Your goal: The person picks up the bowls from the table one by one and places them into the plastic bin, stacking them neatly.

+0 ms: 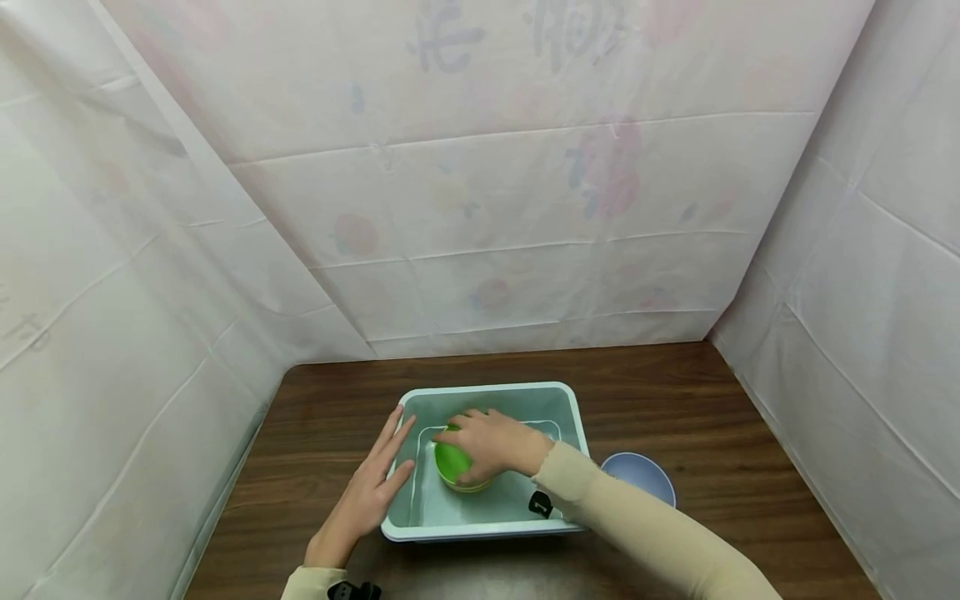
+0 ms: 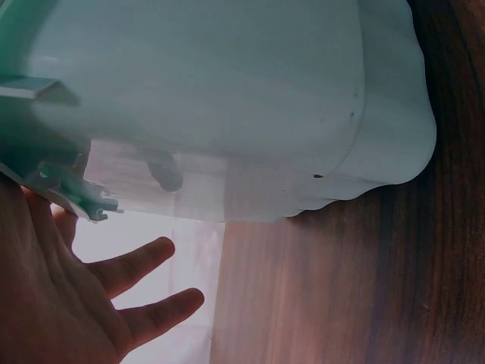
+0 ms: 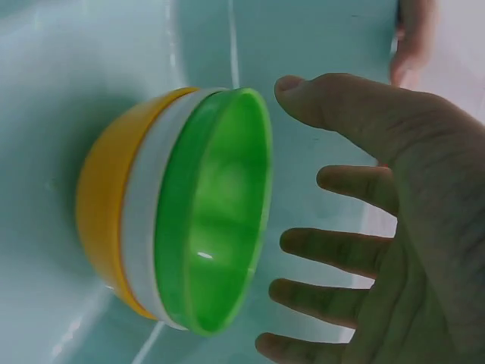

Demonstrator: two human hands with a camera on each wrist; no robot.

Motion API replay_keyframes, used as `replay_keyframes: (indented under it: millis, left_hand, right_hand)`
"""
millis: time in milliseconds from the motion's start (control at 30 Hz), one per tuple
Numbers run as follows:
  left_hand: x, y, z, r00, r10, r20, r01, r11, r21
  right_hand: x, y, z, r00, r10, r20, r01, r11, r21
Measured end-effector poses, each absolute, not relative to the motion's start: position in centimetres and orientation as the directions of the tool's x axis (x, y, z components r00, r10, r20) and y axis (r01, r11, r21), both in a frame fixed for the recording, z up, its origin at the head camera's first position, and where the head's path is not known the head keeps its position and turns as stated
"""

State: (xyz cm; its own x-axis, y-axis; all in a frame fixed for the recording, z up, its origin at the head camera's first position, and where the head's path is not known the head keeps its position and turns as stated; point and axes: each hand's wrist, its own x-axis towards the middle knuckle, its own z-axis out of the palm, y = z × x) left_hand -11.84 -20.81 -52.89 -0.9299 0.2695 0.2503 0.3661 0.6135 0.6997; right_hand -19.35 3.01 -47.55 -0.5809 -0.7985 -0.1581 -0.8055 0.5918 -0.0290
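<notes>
A stack of bowls sits inside a pale blue-green plastic basin. In the right wrist view the green bowl is uppermost, nested in a white bowl, with a yellow-orange bowl at the bottom. My right hand hovers over the stack, fingers and thumb spread and a small gap from the green rim. At the basin's left rim is my left hand, its fingers extended and splayed. The left wrist view shows that hand against the basin's outer side.
A blue-violet bowl stands on the dark wooden table just right of the basin, partly behind my right sleeve. White printed sheets hang at the back and both sides. A small black tag shows by the right forearm.
</notes>
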Motion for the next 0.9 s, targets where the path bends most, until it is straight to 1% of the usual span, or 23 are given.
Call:
replay_keyframes:
  millis: [167,333,433,567,700,900]
  left_hand:
    - [-11.9,-20.7,-52.8,-0.932,0.267,0.244,0.36,0.611,0.705]
    - [-12.0,-20.6,-52.8,-0.932,0.266,0.245,0.36,0.613,0.703]
    - [-12.0,-20.6,-52.9,-0.931,0.265,0.251,0.364,0.62,0.695]
    - [-12.0,-20.5,-52.8,-0.931,0.261,0.256,0.365,0.627,0.688]
    - [-12.0,-20.4,-52.8,-0.93,0.259,0.259,0.366,0.632,0.683]
    - [-12.1,-20.3,-52.8,-0.928,0.263,0.263,0.371,0.63,0.682]
  right_hand:
    - [-19.2,3.9,-45.5,-0.59,-0.798,-0.124,-0.801,0.598,-0.038]
    - [-19.2,5.5,-43.5,-0.577,-0.817,-0.014,-0.814,0.576,-0.071]
    - [-19.2,6.6,-42.4,-0.581,-0.813,0.044,-0.812,0.574,-0.109]
    - [-19.3,8.1,-41.3,-0.608,-0.789,0.09,-0.789,0.589,-0.172]
    - [-19.1,9.6,-40.6,-0.626,-0.764,0.153,-0.777,0.597,-0.198]
    - [-18.9,12.2,-40.4,-0.684,-0.703,0.192,-0.728,0.642,-0.241]
